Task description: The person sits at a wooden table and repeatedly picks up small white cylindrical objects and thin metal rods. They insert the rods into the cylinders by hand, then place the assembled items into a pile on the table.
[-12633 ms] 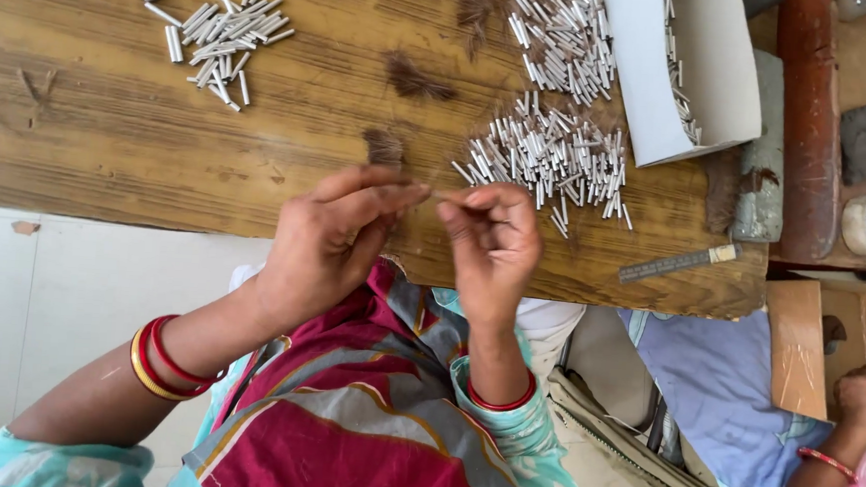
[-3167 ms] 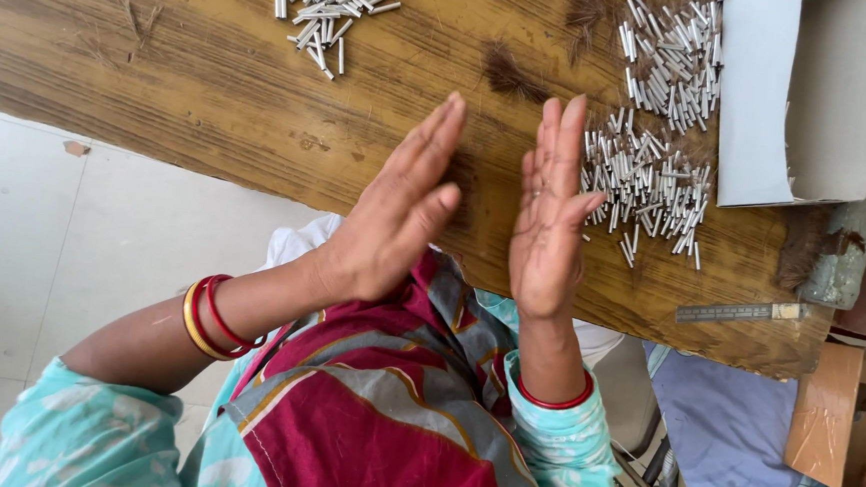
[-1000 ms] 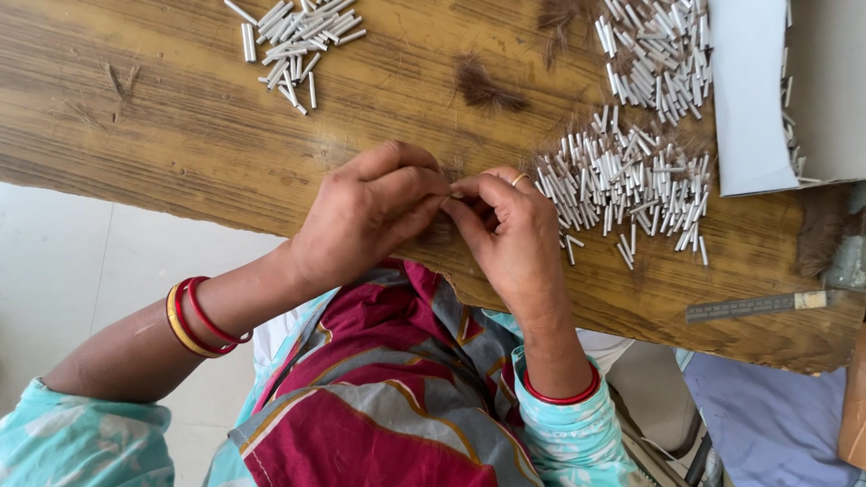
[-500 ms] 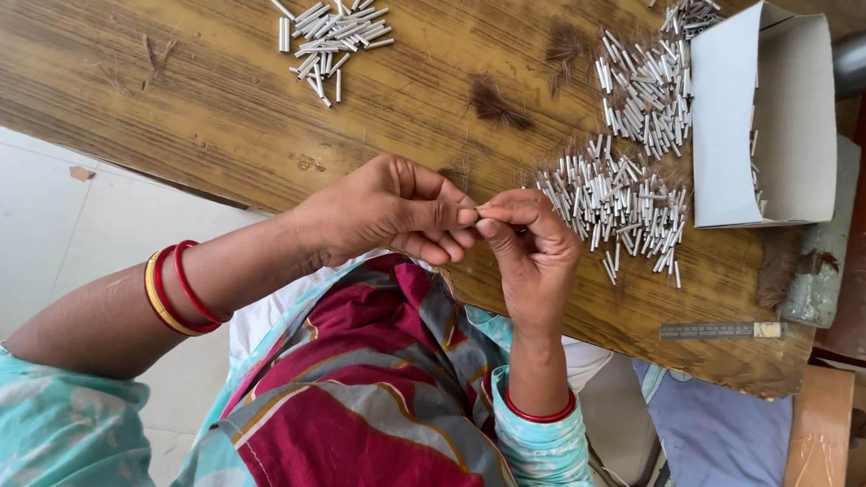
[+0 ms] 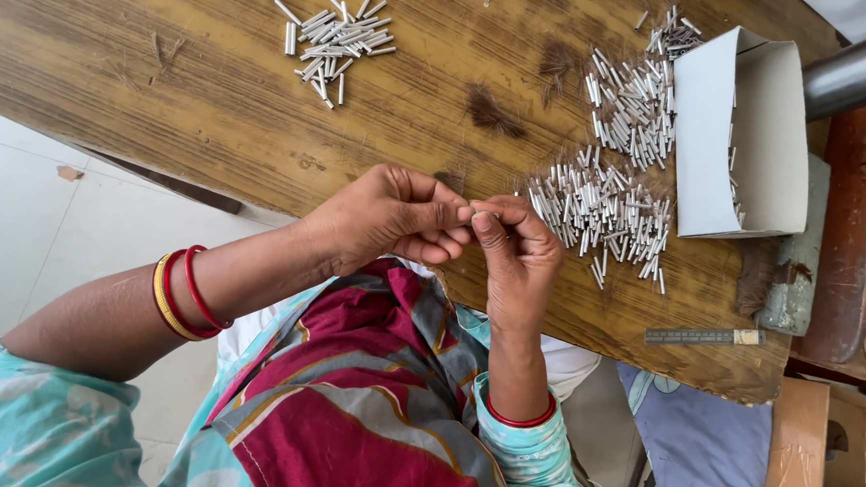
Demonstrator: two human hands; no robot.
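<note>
The left hand [image 5: 390, 216] is curling its fingers in and pinching its fingertips together, right against the tips of the right hand [image 5: 515, 254]. The right hand is pinching too, with thumb and first finger pressed together. The two hands are touching at the fingertips, just above the near edge of the wooden table [image 5: 163, 77]. Something very small may be sitting between the fingertips, but it is too tiny and hidden to tell what it is.

Just beside the right hand, a big pile of little white sticks [image 5: 604, 204] is lying on the table. More white sticks [image 5: 637, 101] are lying farther back, next to an open white cardboard box [image 5: 745, 132]. The box is lying on its side, and a few sticks are sitting inside it. A smaller pile of white sticks [image 5: 334, 35] is lying well apart, far off on the left side of the table.

Two dark tufts [image 5: 491, 112] that look like hair or fibre are lying on the wood between the piles. A thin metal ruler [image 5: 703, 336] is resting near the table's edge, to the right of the hands.

The left wrist is wearing red and yellow bangles [image 5: 184, 294]. The right wrist is wearing a red bangle [image 5: 517, 419].
</note>
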